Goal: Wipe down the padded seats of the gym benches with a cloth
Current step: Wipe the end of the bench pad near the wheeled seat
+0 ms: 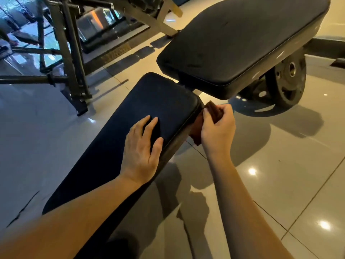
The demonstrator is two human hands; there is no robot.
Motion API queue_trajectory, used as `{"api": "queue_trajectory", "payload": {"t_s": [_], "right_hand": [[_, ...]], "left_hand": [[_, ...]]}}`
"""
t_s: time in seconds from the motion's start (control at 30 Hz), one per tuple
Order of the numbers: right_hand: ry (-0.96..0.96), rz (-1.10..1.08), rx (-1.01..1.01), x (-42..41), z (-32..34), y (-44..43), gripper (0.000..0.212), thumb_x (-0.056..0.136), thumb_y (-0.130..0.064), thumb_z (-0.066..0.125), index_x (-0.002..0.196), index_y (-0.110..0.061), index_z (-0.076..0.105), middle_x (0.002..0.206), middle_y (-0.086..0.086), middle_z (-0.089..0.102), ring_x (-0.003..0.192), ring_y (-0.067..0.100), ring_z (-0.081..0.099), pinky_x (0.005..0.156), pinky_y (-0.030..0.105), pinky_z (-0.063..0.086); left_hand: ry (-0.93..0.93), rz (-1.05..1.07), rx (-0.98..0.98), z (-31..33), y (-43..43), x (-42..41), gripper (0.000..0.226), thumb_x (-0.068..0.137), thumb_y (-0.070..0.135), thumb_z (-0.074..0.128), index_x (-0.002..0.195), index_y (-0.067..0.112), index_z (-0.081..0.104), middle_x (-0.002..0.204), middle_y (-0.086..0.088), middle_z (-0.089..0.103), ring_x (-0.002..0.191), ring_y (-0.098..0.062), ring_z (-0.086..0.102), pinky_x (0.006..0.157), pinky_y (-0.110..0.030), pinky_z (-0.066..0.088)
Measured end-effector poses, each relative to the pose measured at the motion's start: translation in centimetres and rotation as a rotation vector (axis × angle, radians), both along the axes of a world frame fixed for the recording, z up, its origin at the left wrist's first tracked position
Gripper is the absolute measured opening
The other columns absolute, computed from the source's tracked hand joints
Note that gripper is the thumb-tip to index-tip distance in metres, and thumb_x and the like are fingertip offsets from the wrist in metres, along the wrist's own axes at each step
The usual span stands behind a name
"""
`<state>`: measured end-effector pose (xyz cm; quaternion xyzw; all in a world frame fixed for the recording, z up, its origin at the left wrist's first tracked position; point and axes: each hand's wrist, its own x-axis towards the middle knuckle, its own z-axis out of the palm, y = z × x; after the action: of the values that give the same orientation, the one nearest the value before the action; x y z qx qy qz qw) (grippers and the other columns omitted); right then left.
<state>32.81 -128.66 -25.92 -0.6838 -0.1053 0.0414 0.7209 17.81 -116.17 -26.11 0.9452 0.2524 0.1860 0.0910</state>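
A long black padded bench seat (115, 146) runs from the lower left up to the middle of the view. A second, wider black pad (240, 40) rises beyond it at the upper right. My left hand (141, 146) lies flat on the near seat, fingers straight, close to its right edge. My right hand (218, 129) grips a dark reddish-brown cloth (196, 128) and holds it against the right side edge of the near seat, near its far corner. Part of the cloth is hidden behind my fingers.
A black weight plate (287, 79) leans under the far pad on the right. A dark metal machine frame (69, 53) stands on the glossy tiled floor (280, 174) at the upper left. A low dark object (338, 62) lies at the right edge.
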Motion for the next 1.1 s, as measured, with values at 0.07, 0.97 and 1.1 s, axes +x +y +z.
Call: {"api": "queue_trajectory", "payload": {"t_s": [0.07,0.97,1.1], "right_hand": [[-0.038,0.032,0.002,-2.4,-0.4,0.1,0.010,0.100,-0.020,0.064,0.105,-0.016,0.057,0.085,-0.018,0.057,0.087,-0.012,0.057,0.072,0.004,0.042],[0.213,-0.102,0.038,-1.5,-0.7,1.7,0.009,0.103,-0.023,0.058,0.106,-0.015,0.054,0.085,-0.014,0.055,0.081,-0.016,0.055,0.066,0.006,0.044],[0.184,-0.017,0.007,-5.5,-0.5,1.5,0.010,0.102,-0.023,0.059,0.108,-0.016,0.055,0.085,-0.014,0.058,0.087,-0.011,0.058,0.072,0.008,0.047]], "left_hand": [[-0.002,0.004,-0.012,0.0,-0.1,-0.1,0.060,0.103,0.052,0.028,0.155,0.023,0.036,0.159,0.001,0.032,0.147,-0.018,0.031,0.118,-0.049,0.033],[-0.061,-0.012,-0.043,-0.1,0.1,0.0,0.059,0.102,0.050,0.033,0.153,0.023,0.039,0.156,0.001,0.036,0.144,-0.017,0.034,0.116,-0.046,0.035],[-0.053,-0.006,-0.038,-0.1,0.1,0.1,0.059,0.102,0.052,0.032,0.153,0.024,0.039,0.157,0.002,0.035,0.144,-0.017,0.034,0.117,-0.046,0.034]]}}
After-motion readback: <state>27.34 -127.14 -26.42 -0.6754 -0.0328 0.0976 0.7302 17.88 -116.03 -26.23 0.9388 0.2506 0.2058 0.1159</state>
